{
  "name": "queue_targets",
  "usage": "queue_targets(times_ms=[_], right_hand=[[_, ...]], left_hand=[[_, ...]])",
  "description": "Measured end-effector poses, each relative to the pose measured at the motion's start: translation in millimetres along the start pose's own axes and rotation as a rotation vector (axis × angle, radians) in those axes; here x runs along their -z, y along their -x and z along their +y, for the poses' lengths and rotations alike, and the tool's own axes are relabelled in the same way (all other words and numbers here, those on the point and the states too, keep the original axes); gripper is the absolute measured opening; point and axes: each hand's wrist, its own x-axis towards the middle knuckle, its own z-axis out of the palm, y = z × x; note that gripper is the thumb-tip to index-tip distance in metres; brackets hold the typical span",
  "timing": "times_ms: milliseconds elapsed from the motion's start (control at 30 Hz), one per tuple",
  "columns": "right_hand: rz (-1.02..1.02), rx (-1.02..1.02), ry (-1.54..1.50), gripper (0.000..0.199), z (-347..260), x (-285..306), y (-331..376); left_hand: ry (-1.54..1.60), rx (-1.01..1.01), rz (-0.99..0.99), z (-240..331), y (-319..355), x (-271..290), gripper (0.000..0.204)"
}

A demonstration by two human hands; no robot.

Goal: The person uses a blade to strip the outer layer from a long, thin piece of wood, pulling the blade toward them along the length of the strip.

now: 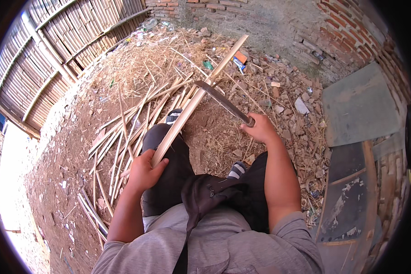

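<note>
Two hands were at work on one long bamboo slat, my landmark. My left hand had its grip closed around the slat's near end, over my left knee. The slat ran up and away toward the straw heap. My right hand, to the slat's right, was clenched on the handle of a dark curved blade, whose tip met the slat about halfway along. More split bamboo strips lay on the dirt ground left of the slat. Brick rubble lay to its right.
</note>
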Motion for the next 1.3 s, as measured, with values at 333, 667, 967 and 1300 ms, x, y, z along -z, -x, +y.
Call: queue_targets(times_ms=[333, 667, 967, 1300], right_hand=[[-0.132, 0.047, 0.054, 0.036, -22.2, -6.6, 1.7], [-0.037, 0.045, 0.012, 0.038, -6.4, -7.4, 0.2], [-0.075, 0.063, 0.007, 0.04, -8.0, -5.4, 0.1], [-0.076, 0.058, 0.033, 0.042, -2.3, -10.8, -1.3]], left_hand=[[-0.009, 0.001, 0.002, -3.1, 0.6, -1.2, 0.04], [-0.03, 0.007, 0.014, 3.9, 1.5, 0.4, 0.039], [0.009, 0.007, 0.011, -3.5, 1.4, -4.2, 0.034], [0.011, 0.019, 0.007, -1.8, 1.8, -3.0, 0.034]])
